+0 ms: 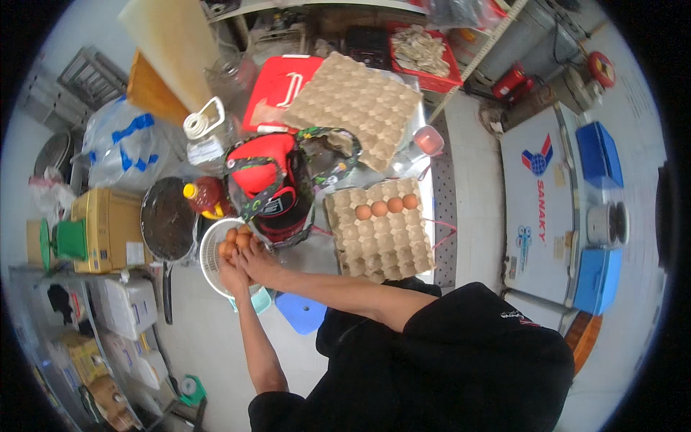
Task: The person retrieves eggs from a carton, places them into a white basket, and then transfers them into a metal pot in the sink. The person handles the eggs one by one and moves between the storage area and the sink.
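Observation:
Several brown eggs (236, 241) are bunched at my hands over a round white plastic basket (209, 265). My right hand (260, 263) has its fingers curled over the near side of the bunch. Close against it, my left hand (232, 276) is cupped round the eggs from the near left, its fingers partly hidden. Whether other eggs lie deeper in the basket is hidden by my hands. To the right, a grey cardboard egg tray (374, 248) holds a short row of brown eggs (395, 206) near its far side; its other visible cups hold none.
A red and black bag (272, 187) stands beyond the basket, next to an amber bottle (209, 197) with a yellow cap. Left of the basket is a dark round pan (169, 219). Another egg tray (358, 108) lies farther back. A blue stool (299, 313) is below the table edge.

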`<state>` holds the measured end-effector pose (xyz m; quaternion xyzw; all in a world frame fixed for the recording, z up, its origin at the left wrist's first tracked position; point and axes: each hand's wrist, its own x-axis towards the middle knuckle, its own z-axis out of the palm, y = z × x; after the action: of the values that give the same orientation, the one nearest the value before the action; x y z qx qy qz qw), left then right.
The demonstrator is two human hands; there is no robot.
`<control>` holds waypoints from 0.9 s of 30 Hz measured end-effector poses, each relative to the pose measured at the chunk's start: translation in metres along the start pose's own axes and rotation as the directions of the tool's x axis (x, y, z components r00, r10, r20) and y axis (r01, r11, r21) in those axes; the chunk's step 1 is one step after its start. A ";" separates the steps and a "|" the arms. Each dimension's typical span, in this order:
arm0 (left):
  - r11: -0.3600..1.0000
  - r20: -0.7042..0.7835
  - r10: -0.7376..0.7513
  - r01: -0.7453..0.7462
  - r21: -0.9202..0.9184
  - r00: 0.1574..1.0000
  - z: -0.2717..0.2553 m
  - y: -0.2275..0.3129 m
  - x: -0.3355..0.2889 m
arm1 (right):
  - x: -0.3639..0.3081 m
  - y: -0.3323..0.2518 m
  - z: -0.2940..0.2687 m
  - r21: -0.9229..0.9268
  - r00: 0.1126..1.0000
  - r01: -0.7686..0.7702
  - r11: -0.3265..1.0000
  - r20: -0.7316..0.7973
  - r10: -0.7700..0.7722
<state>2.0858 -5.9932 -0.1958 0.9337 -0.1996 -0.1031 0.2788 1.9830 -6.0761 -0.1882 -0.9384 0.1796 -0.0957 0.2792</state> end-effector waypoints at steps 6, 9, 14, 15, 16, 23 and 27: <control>0.988 -0.087 0.154 -0.151 0.035 0.984 -0.024 0.030 -0.025 | -0.079 0.032 -0.126 0.368 0.966 0.164 0.915 0.127 -0.225; 0.950 -0.303 0.283 -0.310 -0.045 0.910 -0.045 0.082 -0.080 | -0.153 0.091 -0.211 0.415 0.992 -0.105 0.904 0.110 0.065; 0.748 -0.001 0.515 -0.451 -0.487 0.857 -0.002 0.201 -0.174 | -0.235 0.212 -0.279 -0.028 0.730 -0.655 0.755 -0.279 0.624; 0.749 0.126 0.601 -0.500 -0.434 0.790 0.017 0.222 -0.181 | -0.237 0.229 -0.275 -0.094 0.778 -0.575 0.813 -0.369 0.508; 0.723 0.180 0.672 -0.584 -0.368 0.718 0.040 0.241 -0.181 | -0.240 0.241 -0.272 -0.169 0.801 -0.526 0.834 -0.429 0.418; 0.596 0.452 0.699 -0.801 0.060 0.554 0.146 0.278 -0.155 | -0.253 0.262 -0.254 -0.102 0.762 -0.627 0.772 -0.285 0.581; 0.509 0.429 0.774 -0.861 0.016 0.466 0.144 0.271 -0.151 | -0.261 0.260 -0.253 0.052 0.784 -0.483 0.874 -0.420 0.458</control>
<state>1.8211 -6.2045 -0.1495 0.7089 -0.6831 -0.1046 0.1407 1.5991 -6.3010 -0.1452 -0.8286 0.4660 -0.2173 0.2216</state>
